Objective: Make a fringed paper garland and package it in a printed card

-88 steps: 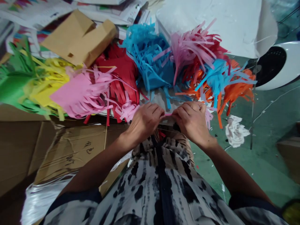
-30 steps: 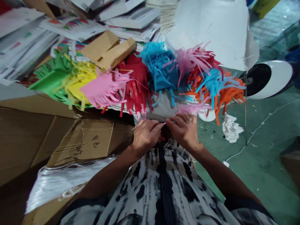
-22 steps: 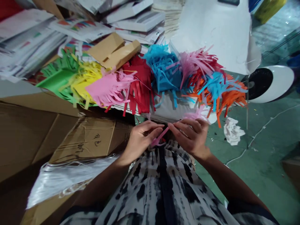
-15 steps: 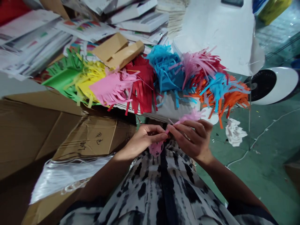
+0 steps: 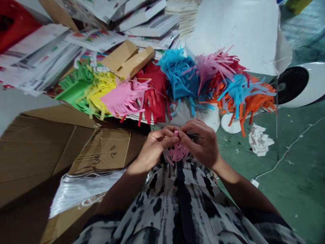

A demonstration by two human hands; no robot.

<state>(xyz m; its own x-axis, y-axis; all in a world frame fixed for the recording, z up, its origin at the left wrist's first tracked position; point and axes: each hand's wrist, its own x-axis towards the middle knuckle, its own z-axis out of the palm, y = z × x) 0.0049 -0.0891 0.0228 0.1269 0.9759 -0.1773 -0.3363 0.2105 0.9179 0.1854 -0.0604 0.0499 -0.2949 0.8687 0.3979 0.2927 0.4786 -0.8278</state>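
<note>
A pink paper tassel (image 5: 178, 151) hangs in front of my body, folded over so its fringe falls downward from a small loop at the top. My left hand (image 5: 154, 145) pinches that loop from one side between thumb and index finger. From the other side my right hand (image 5: 201, 142) pinches the same spot, fingertips nearly touching those of the left. Just beyond, fringed paper lies along the table edge: green (image 5: 77, 89), yellow (image 5: 100, 89), pink (image 5: 125, 96), red (image 5: 154, 98), blue (image 5: 181, 76) and orange (image 5: 257, 98).
Flat white packets (image 5: 43, 54) and folded brown card (image 5: 127, 59) lie behind the fringes. An open cardboard box (image 5: 106, 149) with white strings (image 5: 83, 186) stands at my left. Right, on the green floor, are crumpled paper (image 5: 261, 139), a cable (image 5: 286, 154) and a black-and-white round object (image 5: 309, 84).
My right hand has moved in toward my left. The pink tassel, stretched out between the hands before, is now doubled over with its fringe hanging down. The view has shifted slightly.
</note>
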